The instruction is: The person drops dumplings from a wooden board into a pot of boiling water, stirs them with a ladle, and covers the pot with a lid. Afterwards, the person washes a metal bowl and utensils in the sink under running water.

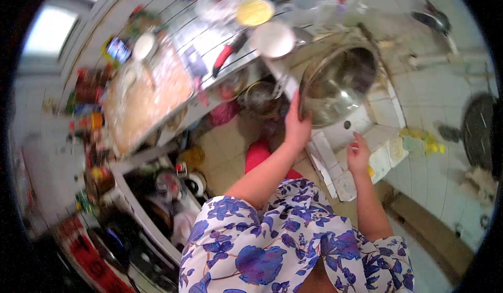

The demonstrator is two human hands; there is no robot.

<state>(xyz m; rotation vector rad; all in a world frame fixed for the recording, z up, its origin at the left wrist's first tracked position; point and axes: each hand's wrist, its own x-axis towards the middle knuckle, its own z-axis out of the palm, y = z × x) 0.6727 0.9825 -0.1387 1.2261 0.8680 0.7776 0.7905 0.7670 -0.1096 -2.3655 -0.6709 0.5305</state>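
A large shiny metal bowl (pixel 340 86) is tilted on its side over the white sink (pixel 335 136). My left hand (pixel 297 127) grips the bowl's near left rim, with the fingers wrapped along its edge. To the right, my right hand (pixel 358 154) is apart from the bowl, above the sink's front ledge. Its index finger points out and the other fingers curl loosely; nothing shows in it. The sink's dark drain hole (pixel 347 125) lies just below the bowl.
Left of the sink, a tiled counter (pixel 194 28) bears a red-handled knife (pixel 224 57), a white bowl (pixel 273 40) and a yellow dish (pixel 255 11). A plastic-covered board (pixel 149 96) lies further left. Pans (pixel 479 130) hang on the right wall. A pot (pixel 260 99) stands below the counter.
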